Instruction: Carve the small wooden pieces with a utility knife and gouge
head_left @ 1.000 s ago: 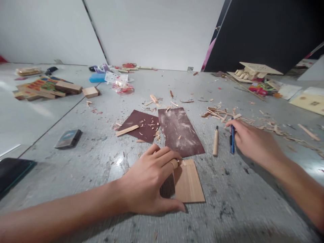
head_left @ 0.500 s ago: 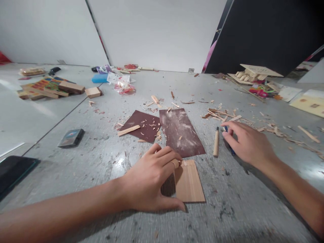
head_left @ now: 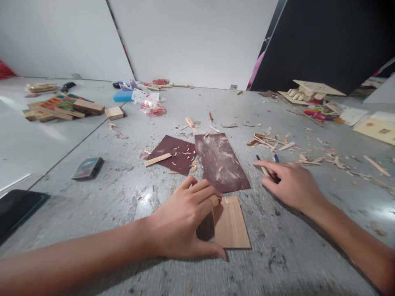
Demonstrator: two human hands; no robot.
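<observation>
head view: right fingers (head_left: 272, 165) just grabbed the tool (head_left: 266, 171), so it looked ready; left fingers (head_left: 204, 192) held the board (head_left: 233, 226).

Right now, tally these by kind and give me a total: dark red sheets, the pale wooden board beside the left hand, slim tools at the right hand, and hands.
Dark red sheets: 2
Pale wooden board: 1
Slim tools, dark-tipped tool and blue-tipped tool: 2
Hands, left hand and right hand: 2
Total: 7
</observation>
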